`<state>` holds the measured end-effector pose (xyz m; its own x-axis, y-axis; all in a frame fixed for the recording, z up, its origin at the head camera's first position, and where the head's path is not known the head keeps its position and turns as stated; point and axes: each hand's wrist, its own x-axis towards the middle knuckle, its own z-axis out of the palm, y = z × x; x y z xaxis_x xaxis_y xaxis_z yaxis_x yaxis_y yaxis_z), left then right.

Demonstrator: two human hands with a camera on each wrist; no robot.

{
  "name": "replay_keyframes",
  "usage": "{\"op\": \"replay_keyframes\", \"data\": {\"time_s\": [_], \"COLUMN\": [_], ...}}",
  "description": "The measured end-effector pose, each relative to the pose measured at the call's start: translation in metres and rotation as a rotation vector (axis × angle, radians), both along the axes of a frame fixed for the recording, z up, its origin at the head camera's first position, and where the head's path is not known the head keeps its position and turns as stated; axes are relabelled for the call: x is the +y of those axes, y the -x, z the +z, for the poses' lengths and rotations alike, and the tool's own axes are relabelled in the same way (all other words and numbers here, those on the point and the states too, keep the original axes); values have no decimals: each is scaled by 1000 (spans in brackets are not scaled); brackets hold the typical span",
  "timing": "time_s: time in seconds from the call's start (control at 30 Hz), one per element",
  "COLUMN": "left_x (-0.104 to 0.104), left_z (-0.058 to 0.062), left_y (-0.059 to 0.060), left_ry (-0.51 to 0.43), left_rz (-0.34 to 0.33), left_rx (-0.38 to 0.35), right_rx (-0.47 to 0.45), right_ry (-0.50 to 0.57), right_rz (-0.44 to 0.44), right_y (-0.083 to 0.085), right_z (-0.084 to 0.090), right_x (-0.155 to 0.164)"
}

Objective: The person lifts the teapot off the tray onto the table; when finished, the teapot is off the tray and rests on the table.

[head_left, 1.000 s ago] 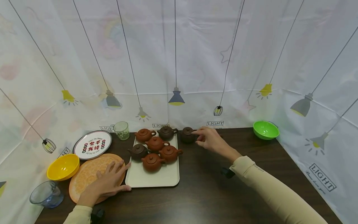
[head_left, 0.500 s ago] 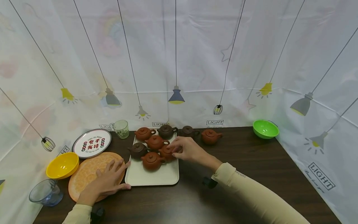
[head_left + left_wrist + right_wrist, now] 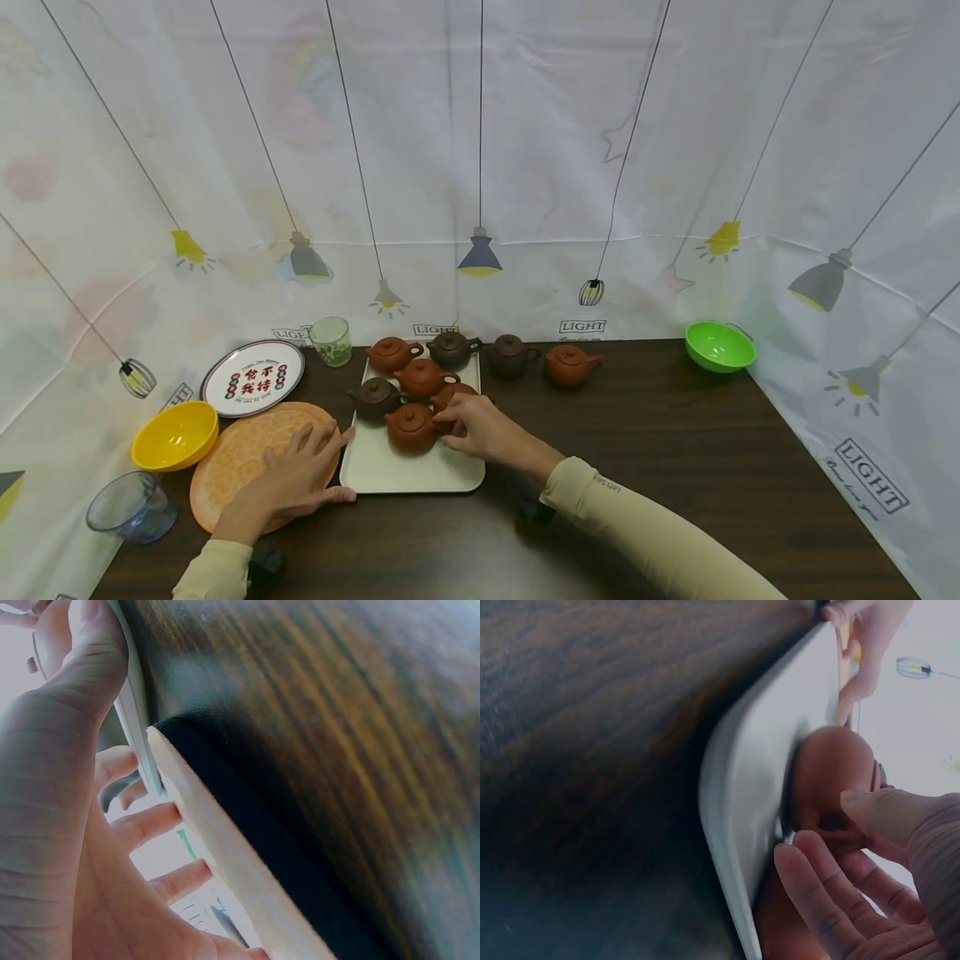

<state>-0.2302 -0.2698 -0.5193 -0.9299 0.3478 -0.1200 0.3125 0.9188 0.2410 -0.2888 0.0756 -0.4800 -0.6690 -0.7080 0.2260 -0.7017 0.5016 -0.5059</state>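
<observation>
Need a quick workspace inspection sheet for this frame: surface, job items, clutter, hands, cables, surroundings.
Surface: dark wooden table.
Job's things: white tray holding six clay teapots; front teapot; two more teapots on the table right of the tray.
Clutter: orange plate, printed plate, yellow bowl, green bowl, blue glass bowl, cup.
Grippers: right hand touches the front teapot; left hand rests on the orange plate, thumb at the tray.
Cables: nothing seen.
Surroundings: lamp-print curtain.

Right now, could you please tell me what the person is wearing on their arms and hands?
Both hands are bare: no gloves or rings show. Each arm wears a snug, pale beige sleeve to the wrist. The right sleeve carries small dark lettering near its cuff, too small to read; the left sleeve looks plain. A small black device sits under each wrist, the right one and the left one.
</observation>
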Motion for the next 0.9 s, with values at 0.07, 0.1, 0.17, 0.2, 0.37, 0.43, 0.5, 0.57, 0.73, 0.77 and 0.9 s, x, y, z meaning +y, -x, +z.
{"op": "replay_keyframes", "data": {"time_s": [0.07,0.1,0.17,0.2,0.37,0.43,0.5,0.57,0.73,0.77,0.9], "left_x": [1,1,1,2,3,3,3,3,1,1,1], "left_z": [1,1,1,1,1,2,2,2,0,0,0], "left_y": [0,-1,-1,-2,-1,0,-1,-1,0,0,-1], "left_ry": [1,1,-1,-3,-1,-1,-2,-3,-9,-10,-7], "left_rz": [1,2,3,4,8,8,8,9,1,-1,-4], "left_rx": [-1,-3,-4,-5,-14,-17,-20,-18,0,5,10], "right_rx": [2,-1,5,11,68,86,88,90,89,87,80], "right_ry": [7,14,31,42,72,82,94,106,135,138,143], "right_rz": [-13,-22,-41,-52,-106,-116,-118,-114,-103,-101,-94], "right_y": [-3,-4,-7,-8,-9,-9,-9,-9,-9,-9,-9], "right_z": [-2,-3,-7,-8,-16,-19,-20,-21,-22,-22,-22], "right_x": [-1,-2,-4,-4,-6,-6,-6,-6,-5,-4,-4]}}
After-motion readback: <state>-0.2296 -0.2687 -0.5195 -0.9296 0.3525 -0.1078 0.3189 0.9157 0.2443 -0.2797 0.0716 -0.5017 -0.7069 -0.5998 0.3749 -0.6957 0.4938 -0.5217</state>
